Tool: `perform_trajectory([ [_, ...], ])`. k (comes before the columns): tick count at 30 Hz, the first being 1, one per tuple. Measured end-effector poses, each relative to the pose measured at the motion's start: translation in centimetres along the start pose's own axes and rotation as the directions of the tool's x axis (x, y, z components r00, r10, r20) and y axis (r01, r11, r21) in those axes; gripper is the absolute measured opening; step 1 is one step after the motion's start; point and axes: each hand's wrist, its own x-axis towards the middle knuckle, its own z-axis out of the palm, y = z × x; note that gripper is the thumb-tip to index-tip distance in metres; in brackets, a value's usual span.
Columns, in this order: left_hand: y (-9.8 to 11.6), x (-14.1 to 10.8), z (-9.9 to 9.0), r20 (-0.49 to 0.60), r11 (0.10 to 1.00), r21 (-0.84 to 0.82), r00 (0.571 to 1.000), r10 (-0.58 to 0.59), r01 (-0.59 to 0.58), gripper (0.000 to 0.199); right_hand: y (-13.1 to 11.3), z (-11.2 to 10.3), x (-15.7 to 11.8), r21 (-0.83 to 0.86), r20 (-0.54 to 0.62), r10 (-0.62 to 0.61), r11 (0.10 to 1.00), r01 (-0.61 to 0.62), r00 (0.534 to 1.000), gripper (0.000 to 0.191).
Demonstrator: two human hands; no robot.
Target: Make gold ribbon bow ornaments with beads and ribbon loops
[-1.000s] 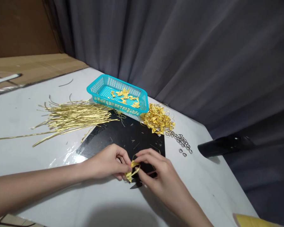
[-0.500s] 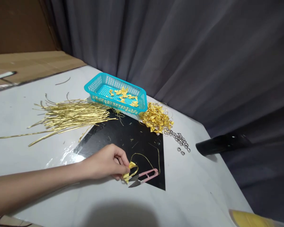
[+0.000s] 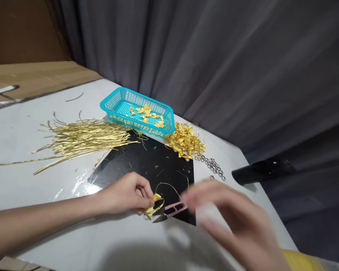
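Note:
My left hand [image 3: 127, 194] pinches a small yellow-gold ribbon loop [image 3: 154, 203] at the near edge of a black mat [image 3: 169, 175]. A thin gold wire [image 3: 169, 186] arcs from the loop across the mat. Pink-handled thread snips [image 3: 173, 209] lie just right of the loop, with their blades by my left fingers. My right hand [image 3: 231, 218] is blurred, hovering at the lower right of the snips with its fingers apart and holding nothing that I can see.
Behind the mat are a turquoise plastic basket [image 3: 137, 98] of gold bows, a heap of gold ribbon bows [image 3: 185, 141], loose gold strips [image 3: 81, 141] and silver beads [image 3: 211, 163]. A black handle-like object [image 3: 260, 171] projects at right, beside a grey curtain [image 3: 214, 67].
My right hand has left the ribbon and swung back into view at the lower right, moving blurred above the table. My left hand still pinches the loop. The snips and wire now lie uncovered.

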Motion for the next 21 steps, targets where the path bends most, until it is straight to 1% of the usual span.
perform_trajectory([
  [2, 0.0, 0.0, 0.0, -0.001, 1.000, 0.003, 1.000, 0.009, -0.009, 0.013, 1.7, 0.1, 2.8, -0.226, 0.045, -0.055, 0.972, 0.064, 0.997, 0.012],
  [4, -0.1, 0.0, 0.0, 0.002, 1.000, 0.002, 1.000, 0.014, -0.014, 0.011, 3.8, 0.1, 4.9, -0.439, 0.108, -0.052, 0.893, 0.094, 0.993, 0.013],
  [5, -0.2, 0.0, 0.0, 0.004, 1.000, 0.005, 1.000, 0.017, -0.017, 0.011, 4.8, 0.1, 5.7, -0.497, 0.146, -0.016, 0.863, 0.088, 0.989, 0.012],
  [6, -0.2, 0.1, 0.0, 0.002, 1.000, 0.009, 1.000, 0.021, -0.021, 0.011, 5.6, 0.1, 6.3, -0.520, 0.169, 0.006, 0.850, 0.084, 0.986, 0.011],
  [9, -0.5, 0.2, 0.0, -0.006, 0.999, 0.022, 0.999, 0.036, -0.036, 0.010, 6.8, 0.2, 7.3, -0.570, 0.222, 0.078, 0.819, 0.065, 0.972, 0.013],
  [13, -0.7, 0.1, 0.1, -0.010, 0.997, 0.049, 0.999, 0.052, -0.052, 0.008, 7.1, 0.2, 8.3, -0.602, 0.262, 0.146, 0.797, 0.044, 0.954, 0.021],
  [15, -0.5, -0.1, 0.2, -0.029, 0.992, 0.109, 0.997, 0.072, -0.069, 0.010, 7.2, 0.0, 8.9, -0.589, 0.291, 0.166, 0.807, 0.040, 0.942, 0.022],
  [16, -0.4, -0.2, 0.2, -0.050, 0.982, 0.161, 0.993, 0.104, -0.095, 0.011, 7.2, -0.2, 9.2, -0.575, 0.307, 0.171, 0.817, 0.040, 0.936, 0.023],
  [18, -0.1, -0.5, 0.0, -0.096, 0.938, 0.294, 0.971, 0.221, -0.184, 0.013, 6.8, -1.0, 9.8, -0.533, 0.342, 0.165, 0.845, 0.046, 0.925, 0.023],
  [20, 0.2, -0.6, -0.4, -0.114, 0.857, 0.429, 0.924, 0.365, -0.285, 0.014, 5.6, -2.2, 10.2, -0.472, 0.357, 0.128, 0.880, 0.060, 0.925, 0.018],
  [21, 0.4, -0.7, -0.7, -0.110, 0.813, 0.484, 0.899, 0.423, -0.324, 0.014, 4.5, -2.9, 10.4, -0.435, 0.348, 0.095, 0.898, 0.071, 0.933, 0.014],
])
